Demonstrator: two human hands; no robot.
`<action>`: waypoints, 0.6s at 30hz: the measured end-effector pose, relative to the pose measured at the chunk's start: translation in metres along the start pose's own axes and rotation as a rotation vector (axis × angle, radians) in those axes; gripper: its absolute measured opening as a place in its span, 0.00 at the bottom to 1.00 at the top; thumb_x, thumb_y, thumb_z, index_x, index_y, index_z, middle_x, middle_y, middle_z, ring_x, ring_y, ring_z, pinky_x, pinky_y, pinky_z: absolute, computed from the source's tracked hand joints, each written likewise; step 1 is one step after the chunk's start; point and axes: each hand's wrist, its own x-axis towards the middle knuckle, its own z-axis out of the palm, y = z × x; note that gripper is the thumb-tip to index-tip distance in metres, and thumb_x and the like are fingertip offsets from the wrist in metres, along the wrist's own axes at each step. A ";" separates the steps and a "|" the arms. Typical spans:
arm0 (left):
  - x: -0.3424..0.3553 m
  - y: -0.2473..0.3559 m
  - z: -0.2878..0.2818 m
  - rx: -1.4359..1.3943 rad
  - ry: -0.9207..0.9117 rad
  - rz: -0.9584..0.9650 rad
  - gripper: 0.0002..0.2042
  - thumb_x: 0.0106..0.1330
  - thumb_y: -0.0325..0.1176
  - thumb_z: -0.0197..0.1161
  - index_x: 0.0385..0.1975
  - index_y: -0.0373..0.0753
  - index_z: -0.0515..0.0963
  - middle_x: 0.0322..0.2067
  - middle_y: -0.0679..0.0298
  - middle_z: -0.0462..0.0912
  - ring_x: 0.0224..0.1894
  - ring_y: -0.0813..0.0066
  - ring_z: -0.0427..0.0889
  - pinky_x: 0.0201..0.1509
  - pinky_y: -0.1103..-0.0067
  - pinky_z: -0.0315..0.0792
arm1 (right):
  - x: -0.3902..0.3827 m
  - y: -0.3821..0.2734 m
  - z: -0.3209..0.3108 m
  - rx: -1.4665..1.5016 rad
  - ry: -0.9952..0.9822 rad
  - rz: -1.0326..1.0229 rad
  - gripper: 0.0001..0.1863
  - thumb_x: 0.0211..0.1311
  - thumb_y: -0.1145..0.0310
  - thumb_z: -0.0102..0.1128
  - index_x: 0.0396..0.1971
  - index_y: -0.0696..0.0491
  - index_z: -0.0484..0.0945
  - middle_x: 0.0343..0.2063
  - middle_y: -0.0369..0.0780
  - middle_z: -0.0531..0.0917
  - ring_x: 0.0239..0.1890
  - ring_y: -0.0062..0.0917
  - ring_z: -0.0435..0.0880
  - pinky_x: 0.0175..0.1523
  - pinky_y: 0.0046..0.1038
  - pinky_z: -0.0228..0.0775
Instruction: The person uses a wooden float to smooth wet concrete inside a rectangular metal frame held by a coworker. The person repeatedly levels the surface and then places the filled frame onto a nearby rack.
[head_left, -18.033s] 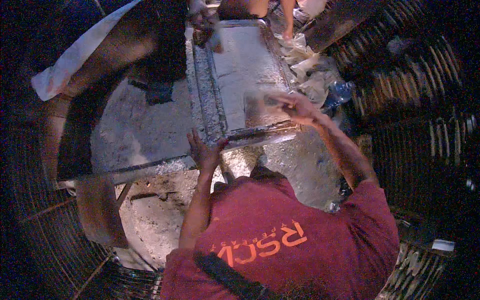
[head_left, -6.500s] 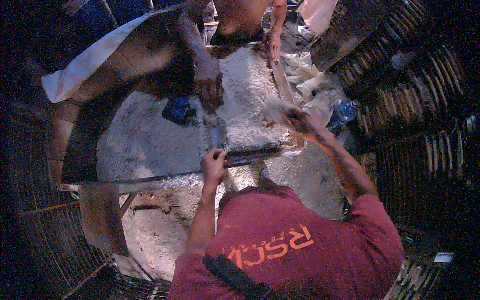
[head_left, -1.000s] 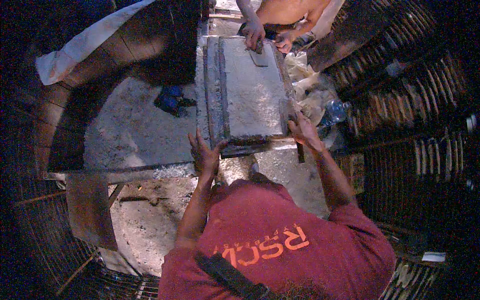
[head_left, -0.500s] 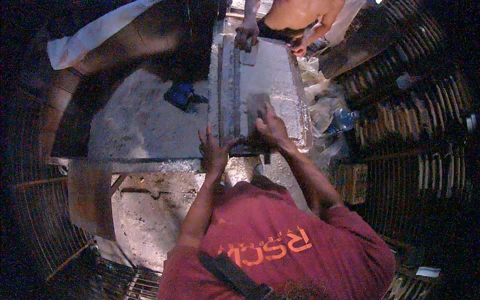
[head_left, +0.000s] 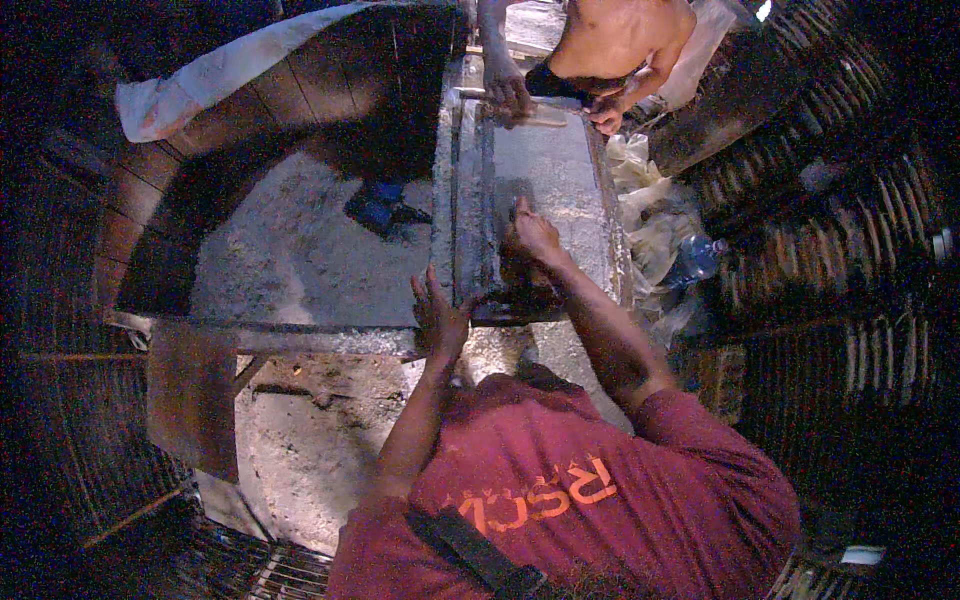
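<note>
Across the front of me lies a long, shallow tray [head_left: 618,250] with a raised rim, spread with a pale grainy layer [head_left: 570,170]. My right hand [head_left: 535,238] is closed over its near half, around what looks like a flat, dark rectangular scraper [head_left: 514,190] resting on that layer. The palm hides part of the scraper. My left hand [head_left: 440,318] rests at the tray's near left corner, fingers spread and thumb pointing right. At the far end, another person's hand [head_left: 508,95] holds a flat rectangular tool [head_left: 542,117] on the layer; that person's other hand [head_left: 607,115] is at the far right corner.
Left of the tray, a wide bin holds pale grainy material [head_left: 290,240], with a blue and dark object [head_left: 383,207] lying on it. Crumpled plastic bags [head_left: 645,185] and a clear bluish bottle [head_left: 695,260] sit to the right. A white cloth [head_left: 200,90] drapes over the boards at far left.
My right hand has slid slightly away from me with the scraper. The other person's tool has turned from lengthwise to crosswise and shifted right. My left hand stays at the corner.
</note>
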 end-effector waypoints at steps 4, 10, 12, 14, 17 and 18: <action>0.004 0.003 -0.008 0.025 0.023 -0.035 0.54 0.51 0.63 0.70 0.72 0.41 0.50 0.72 0.39 0.44 0.72 0.38 0.52 0.71 0.52 0.52 | -0.001 0.015 -0.028 0.022 -0.163 0.153 0.29 0.68 0.56 0.49 0.64 0.58 0.61 0.37 0.54 0.84 0.40 0.51 0.84 0.46 0.47 0.76; -0.004 -0.007 -0.002 0.005 0.034 -0.032 0.55 0.50 0.64 0.70 0.72 0.40 0.50 0.72 0.40 0.46 0.71 0.38 0.53 0.71 0.53 0.52 | -0.033 0.051 -0.071 0.249 -0.066 0.083 0.31 0.63 0.58 0.60 0.63 0.57 0.67 0.39 0.47 0.84 0.40 0.34 0.84 0.47 0.35 0.77; -0.002 -0.009 0.002 0.029 0.035 -0.028 0.55 0.50 0.64 0.71 0.72 0.41 0.49 0.72 0.40 0.46 0.72 0.38 0.53 0.71 0.53 0.53 | -0.049 0.025 -0.108 0.358 -0.221 -0.005 0.27 0.65 0.61 0.59 0.61 0.57 0.70 0.41 0.43 0.84 0.40 0.28 0.83 0.47 0.29 0.76; 0.001 -0.008 0.004 0.055 0.048 0.011 0.55 0.51 0.63 0.71 0.73 0.42 0.48 0.72 0.40 0.46 0.72 0.38 0.53 0.71 0.53 0.53 | -0.065 0.038 -0.097 0.377 -0.358 -0.068 0.22 0.66 0.64 0.58 0.59 0.52 0.74 0.43 0.40 0.85 0.42 0.24 0.83 0.48 0.26 0.75; -0.003 -0.007 -0.003 0.028 0.005 -0.031 0.55 0.51 0.60 0.73 0.73 0.41 0.48 0.72 0.40 0.46 0.72 0.39 0.52 0.72 0.53 0.53 | -0.084 0.006 -0.106 0.016 -0.447 -0.035 0.24 0.61 0.67 0.60 0.60 0.46 0.75 0.47 0.41 0.85 0.46 0.30 0.85 0.50 0.31 0.77; -0.002 0.008 -0.010 0.031 -0.024 -0.054 0.55 0.51 0.60 0.73 0.73 0.41 0.48 0.72 0.40 0.47 0.72 0.39 0.52 0.72 0.53 0.53 | -0.085 0.024 -0.102 0.002 -0.412 -0.122 0.26 0.60 0.68 0.60 0.60 0.46 0.75 0.47 0.42 0.85 0.47 0.33 0.85 0.51 0.32 0.77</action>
